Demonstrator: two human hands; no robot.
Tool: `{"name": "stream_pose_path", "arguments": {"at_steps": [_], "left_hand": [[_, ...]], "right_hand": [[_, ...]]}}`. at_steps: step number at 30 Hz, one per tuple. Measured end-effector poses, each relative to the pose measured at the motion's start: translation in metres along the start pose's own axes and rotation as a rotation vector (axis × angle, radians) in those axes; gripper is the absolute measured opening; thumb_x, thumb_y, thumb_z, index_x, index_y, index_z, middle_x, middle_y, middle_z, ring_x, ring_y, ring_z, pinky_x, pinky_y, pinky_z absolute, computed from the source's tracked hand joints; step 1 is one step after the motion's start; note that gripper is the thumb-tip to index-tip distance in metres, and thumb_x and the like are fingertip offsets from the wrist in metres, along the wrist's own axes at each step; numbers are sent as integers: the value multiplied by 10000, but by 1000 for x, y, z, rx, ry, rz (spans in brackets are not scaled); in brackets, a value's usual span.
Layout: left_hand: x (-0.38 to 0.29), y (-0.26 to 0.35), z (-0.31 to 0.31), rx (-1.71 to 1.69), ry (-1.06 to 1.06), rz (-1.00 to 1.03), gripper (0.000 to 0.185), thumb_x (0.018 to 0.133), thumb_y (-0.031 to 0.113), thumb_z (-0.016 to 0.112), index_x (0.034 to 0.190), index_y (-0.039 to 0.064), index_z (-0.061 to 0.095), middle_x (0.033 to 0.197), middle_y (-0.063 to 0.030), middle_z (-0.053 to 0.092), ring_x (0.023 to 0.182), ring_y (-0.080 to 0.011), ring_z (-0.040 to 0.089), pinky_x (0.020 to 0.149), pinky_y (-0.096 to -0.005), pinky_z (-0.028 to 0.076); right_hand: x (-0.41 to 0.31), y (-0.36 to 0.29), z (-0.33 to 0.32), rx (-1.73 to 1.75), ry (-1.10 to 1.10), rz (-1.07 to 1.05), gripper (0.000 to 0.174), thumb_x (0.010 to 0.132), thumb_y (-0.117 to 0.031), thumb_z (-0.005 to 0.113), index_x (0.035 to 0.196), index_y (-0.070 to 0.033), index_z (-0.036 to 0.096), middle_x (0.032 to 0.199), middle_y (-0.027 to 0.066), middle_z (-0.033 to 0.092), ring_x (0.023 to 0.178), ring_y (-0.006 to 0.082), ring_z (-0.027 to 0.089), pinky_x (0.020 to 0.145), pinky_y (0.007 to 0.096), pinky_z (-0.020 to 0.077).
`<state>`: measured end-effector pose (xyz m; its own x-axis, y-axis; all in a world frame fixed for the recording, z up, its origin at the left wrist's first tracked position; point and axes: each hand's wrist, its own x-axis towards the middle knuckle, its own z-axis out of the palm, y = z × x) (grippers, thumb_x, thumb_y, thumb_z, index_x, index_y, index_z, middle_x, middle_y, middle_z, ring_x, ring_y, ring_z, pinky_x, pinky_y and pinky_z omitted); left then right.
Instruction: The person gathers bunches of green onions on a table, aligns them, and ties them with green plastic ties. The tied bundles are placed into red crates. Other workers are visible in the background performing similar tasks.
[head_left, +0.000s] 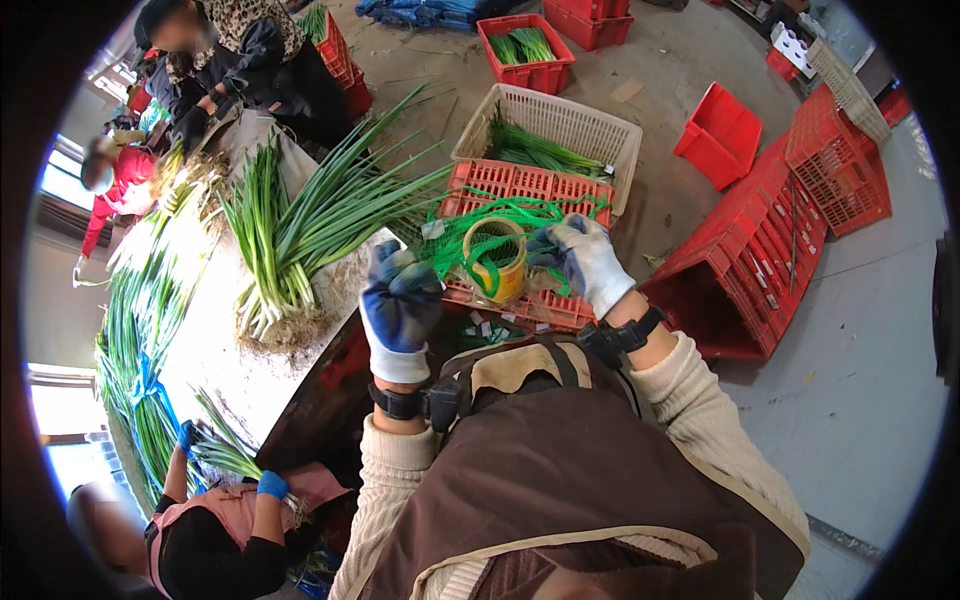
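Observation:
My left hand (402, 300), in a blue-and-white work glove, is raised by the table's edge with its fingers curled. Whether it holds anything I cannot tell. My right hand (586, 253), gloved alike, has bent fingers beside a tangle of green mesh strips (480, 238); a grip on them cannot be made out. Between my hands, a roll of yellow tape (508, 283) stands on an upturned red plastic crate (525, 180), with green strips through and around it. Left of my left hand, green onions (277, 240) with rooty ends lie on the pale tabletop (202, 330).
Beyond the upturned crate is a cream crate (551, 112) holding green onions. Red crates (750, 247) lie and stack at the right. A co-worker in blue gloves (271, 485) handles onions at the lower left. Other people stand along the table's far side.

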<state>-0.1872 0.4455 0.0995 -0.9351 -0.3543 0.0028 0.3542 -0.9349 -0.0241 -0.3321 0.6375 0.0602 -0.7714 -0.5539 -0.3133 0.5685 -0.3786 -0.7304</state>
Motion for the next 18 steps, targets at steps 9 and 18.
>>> {"name": "stream_pose_path", "arguments": {"at_steps": [9, 18], "left_hand": [[25, 33, -104, 129, 184, -27, 440, 1001, 252, 418, 1358, -4, 437, 1263, -123, 597, 672, -119, 562, 613, -253, 492], [47, 3, -223, 90, 124, -300, 210, 970, 236, 451, 953, 81, 592, 810, -10, 618, 565, -60, 517, 560, -207, 469]], "right_hand": [[35, 20, -66, 848, -417, 233, 160, 921, -75, 496, 1023, -27, 609, 949, 64, 671, 747, 173, 626, 779, 374, 559], [96, 110, -101, 413, 200, 455, 203, 880, 22, 461, 955, -45, 638, 767, 47, 627, 551, 148, 547, 469, 286, 482]]}}
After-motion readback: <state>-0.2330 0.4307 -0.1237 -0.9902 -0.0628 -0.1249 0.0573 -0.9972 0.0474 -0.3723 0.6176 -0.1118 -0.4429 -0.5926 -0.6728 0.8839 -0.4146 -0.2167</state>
